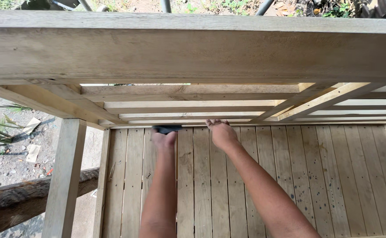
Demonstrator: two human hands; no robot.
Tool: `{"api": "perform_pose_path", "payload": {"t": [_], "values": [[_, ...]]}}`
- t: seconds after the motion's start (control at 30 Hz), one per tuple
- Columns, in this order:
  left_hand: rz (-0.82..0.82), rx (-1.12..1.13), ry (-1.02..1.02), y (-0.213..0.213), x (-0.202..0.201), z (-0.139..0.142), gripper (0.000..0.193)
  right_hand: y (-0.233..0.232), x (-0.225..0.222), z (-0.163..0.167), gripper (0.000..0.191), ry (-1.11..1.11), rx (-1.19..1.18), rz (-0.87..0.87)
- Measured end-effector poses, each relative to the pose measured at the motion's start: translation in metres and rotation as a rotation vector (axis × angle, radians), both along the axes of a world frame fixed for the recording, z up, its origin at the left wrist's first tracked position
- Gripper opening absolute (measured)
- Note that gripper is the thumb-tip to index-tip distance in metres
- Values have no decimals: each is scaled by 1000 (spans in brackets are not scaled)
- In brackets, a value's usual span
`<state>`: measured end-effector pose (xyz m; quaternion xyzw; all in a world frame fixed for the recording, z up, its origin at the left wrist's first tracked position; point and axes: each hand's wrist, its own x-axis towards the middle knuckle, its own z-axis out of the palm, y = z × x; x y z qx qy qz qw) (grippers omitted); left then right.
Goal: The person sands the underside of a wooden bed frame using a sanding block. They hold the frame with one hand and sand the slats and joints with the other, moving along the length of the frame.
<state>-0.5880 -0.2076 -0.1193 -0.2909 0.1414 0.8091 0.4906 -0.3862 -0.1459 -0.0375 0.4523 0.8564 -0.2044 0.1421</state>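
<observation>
A heavy wooden top rail (pixel 193 48) spanned the view, and well below it lay the slatted wooden deck (pixel 290 176). Below the rail, at the deck's far edge, the left hand (pixel 164 140) was closed on a dark, blurred tool (pixel 167 129), perhaps a brush or sanding block. Just right of it, the right hand (pixel 222 133) rested open and empty on the boards, where a sideways slip of the tool could have caught its fingers.

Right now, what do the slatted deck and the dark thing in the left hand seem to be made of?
Slatted deck: bare, unpainted wood, with visible grain, gaps between the boards and dark specks. Dark thing in the left hand: black and matte, perhaps plastic or rubber; too blurred to tell.
</observation>
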Motion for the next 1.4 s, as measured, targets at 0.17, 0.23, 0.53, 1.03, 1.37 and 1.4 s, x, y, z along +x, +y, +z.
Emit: {"api": "perform_pose_path", "payload": {"t": [0.17, 0.23, 0.53, 1.03, 1.37, 1.4], "values": [[263, -55, 359, -44, -132, 0, 55, -2, 5, -15, 66, 44, 85, 10], [309, -127, 385, -45, -131, -4, 56, -2, 4, -19, 66, 44, 103, 21], [275, -8, 71, 14, 50, -10, 61, -10, 76, 0, 61, 626, -63, -392], [-97, 228, -159, 113, 384, 23, 54, 41, 164, 13, 67, 11, 175, 59], [127, -150, 97, 52, 179, 16, 51, 46, 185, 16, 90, 23, 63, 28], [143, -231, 141, 54, 185, 18, 52, 44, 184, 13, 90, 21, 47, 25]]}}
